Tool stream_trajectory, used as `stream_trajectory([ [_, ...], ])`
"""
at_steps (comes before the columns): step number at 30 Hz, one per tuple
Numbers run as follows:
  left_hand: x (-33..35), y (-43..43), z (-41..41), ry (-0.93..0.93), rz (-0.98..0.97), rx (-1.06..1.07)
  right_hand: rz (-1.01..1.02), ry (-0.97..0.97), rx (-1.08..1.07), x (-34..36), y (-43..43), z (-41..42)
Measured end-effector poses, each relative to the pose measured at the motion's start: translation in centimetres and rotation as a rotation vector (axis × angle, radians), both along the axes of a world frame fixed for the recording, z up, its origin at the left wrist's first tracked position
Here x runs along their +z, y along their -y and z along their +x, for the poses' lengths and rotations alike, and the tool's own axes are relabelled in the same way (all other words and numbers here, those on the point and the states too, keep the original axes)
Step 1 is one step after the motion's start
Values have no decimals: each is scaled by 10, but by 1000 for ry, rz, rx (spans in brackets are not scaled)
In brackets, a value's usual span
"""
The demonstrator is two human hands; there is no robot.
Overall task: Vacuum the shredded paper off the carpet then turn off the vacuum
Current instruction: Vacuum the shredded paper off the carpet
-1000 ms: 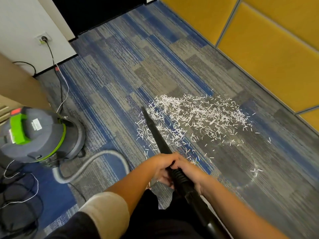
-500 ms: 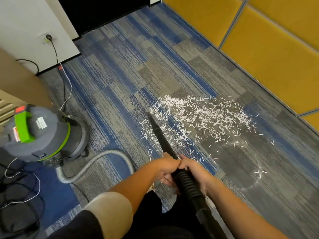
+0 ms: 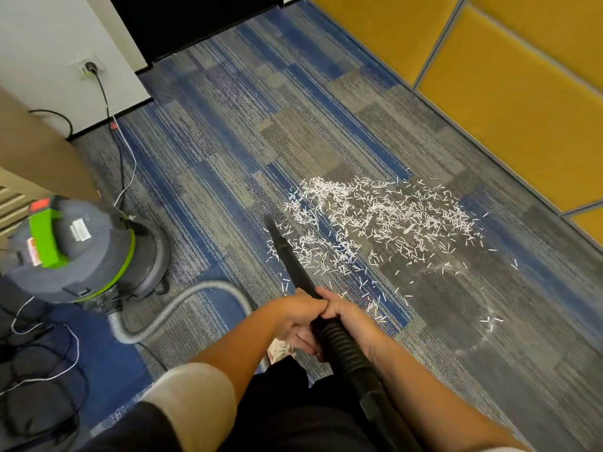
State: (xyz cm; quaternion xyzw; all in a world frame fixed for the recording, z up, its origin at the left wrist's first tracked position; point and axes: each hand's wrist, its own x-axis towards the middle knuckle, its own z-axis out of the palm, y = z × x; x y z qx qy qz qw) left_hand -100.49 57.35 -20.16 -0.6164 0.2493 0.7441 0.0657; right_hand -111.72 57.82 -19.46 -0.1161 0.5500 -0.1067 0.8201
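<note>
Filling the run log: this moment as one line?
stage: vacuuming | left hand: grips wand | right hand: grips wand | nozzle tip: at left edge of shredded paper | carpet: paper mostly uncollected | vacuum canister: at left

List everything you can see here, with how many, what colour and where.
shredded paper: many strips, white, scattered on the carpet at centre right
carpet: one, blue and grey, whole floor
vacuum: one, grey and green, left
hose: one, grey, curving from the vacuum
nozzle: one, black, tip at the paper's left edge
socket: one, white, wall upper left, plug in it
wall panels: several, yellow, upper right
cables: several, black and white, lower left
left hand: one, grips the nozzle
right hand: one, grips the nozzle
</note>
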Motion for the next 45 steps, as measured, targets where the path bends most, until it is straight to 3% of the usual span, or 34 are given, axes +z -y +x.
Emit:
stream_trajectory([
  [37, 14, -14, -52, -91, -63, -102, 0, -40, -54, 2, -23, -60],
  [45, 21, -19, -42, -67, -66, -26, -16, -17, -10, 2, -21, -49],
])
